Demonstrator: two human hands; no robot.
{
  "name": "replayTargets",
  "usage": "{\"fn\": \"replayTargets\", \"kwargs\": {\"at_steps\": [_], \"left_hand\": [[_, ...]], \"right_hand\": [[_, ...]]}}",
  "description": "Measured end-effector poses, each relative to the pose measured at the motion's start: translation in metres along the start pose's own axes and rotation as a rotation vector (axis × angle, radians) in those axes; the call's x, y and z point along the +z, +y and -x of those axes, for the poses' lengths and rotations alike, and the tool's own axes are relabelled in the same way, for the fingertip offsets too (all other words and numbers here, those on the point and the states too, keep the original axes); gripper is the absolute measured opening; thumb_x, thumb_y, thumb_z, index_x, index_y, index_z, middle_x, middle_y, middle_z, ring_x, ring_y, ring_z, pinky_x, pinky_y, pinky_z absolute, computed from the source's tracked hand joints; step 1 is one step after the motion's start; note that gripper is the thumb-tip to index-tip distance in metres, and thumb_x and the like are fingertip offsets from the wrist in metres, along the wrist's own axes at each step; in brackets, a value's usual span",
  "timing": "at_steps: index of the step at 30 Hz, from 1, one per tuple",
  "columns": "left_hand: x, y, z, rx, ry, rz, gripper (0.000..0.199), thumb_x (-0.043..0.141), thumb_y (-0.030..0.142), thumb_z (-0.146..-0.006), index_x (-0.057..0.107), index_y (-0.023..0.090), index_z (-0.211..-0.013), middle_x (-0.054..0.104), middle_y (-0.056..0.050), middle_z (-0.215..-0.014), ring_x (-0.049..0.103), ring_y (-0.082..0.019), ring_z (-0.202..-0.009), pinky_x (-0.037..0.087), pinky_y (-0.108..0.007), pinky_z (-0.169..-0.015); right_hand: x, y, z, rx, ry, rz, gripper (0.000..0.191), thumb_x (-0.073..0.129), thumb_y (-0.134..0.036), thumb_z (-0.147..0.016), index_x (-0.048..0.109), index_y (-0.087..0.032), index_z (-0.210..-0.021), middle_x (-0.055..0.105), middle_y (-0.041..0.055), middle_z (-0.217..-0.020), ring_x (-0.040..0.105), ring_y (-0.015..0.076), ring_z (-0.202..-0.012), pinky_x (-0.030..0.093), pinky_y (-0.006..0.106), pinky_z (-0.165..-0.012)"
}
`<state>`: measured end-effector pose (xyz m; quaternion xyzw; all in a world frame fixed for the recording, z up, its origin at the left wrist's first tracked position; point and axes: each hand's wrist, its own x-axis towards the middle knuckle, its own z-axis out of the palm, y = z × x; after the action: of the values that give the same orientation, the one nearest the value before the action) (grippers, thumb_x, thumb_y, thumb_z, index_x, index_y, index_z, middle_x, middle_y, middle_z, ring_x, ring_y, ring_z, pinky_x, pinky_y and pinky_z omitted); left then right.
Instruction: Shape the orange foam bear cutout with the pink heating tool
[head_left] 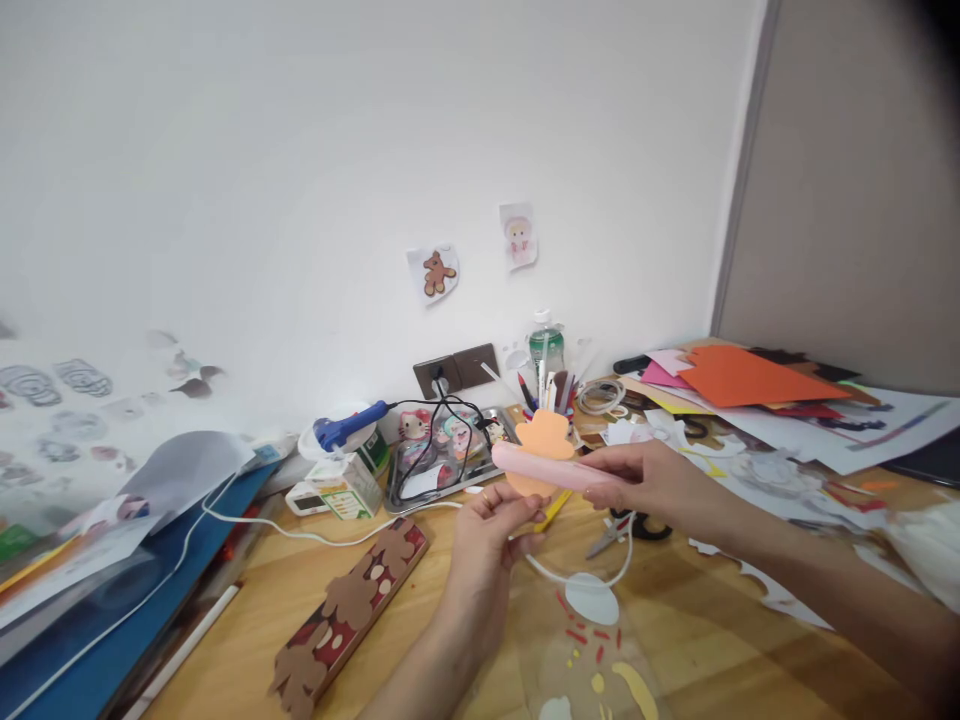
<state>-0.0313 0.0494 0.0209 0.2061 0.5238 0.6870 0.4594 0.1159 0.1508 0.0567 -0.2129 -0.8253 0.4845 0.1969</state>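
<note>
My left hand [487,540] pinches the lower edge of an orange paper cutout [544,434] with a scalloped outline, held above the table. A long, rounded pink object [536,468] lies across the front of the cutout and hides its middle. My right hand [622,475] grips the right end of this pink object. Beneath the hands, a clear sheet [547,650] carries a pale oval, small red strips and yellow pieces. Scissors [606,538] with black handles rest just behind that sheet.
A brown and red decorated box [352,610] lies left of my left hand. Behind it are a metal tray [439,485], a blue glue gun [349,425] and a green-labelled bottle [546,345]. Coloured papers [757,378] and white scraps spread over the right side. A white cable [315,537] crosses the table.
</note>
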Motion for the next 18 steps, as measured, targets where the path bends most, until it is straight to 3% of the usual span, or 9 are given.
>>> {"fn": "replayTargets", "kwargs": {"at_steps": [10,18], "left_hand": [[0.001,0.003,0.004,0.127,0.027,-0.077,0.018,0.066,0.026,-0.055,0.057,0.012,-0.060,0.050,0.001,-0.060,0.046,-0.008,-0.058,0.042,-0.016,-0.048],[0.001,0.004,0.004,0.111,0.029,-0.072,0.019,0.066,0.028,-0.055,0.056,0.013,-0.060,0.050,0.001,-0.060,0.046,-0.008,-0.057,0.042,-0.016,-0.049]], "right_hand": [[-0.002,0.007,-0.001,0.004,-0.001,-0.018,0.034,0.049,-0.042,-0.071,0.062,-0.017,-0.090,0.060,0.0024,-0.072,0.055,0.0168,-0.067,0.041,0.025,-0.058],[-0.023,0.006,-0.003,0.086,0.179,-0.037,0.032,0.050,-0.048,-0.069,0.062,-0.020,-0.077,0.061,0.0031,-0.070,0.055,0.0170,-0.064,0.040,0.025,-0.055]]}}
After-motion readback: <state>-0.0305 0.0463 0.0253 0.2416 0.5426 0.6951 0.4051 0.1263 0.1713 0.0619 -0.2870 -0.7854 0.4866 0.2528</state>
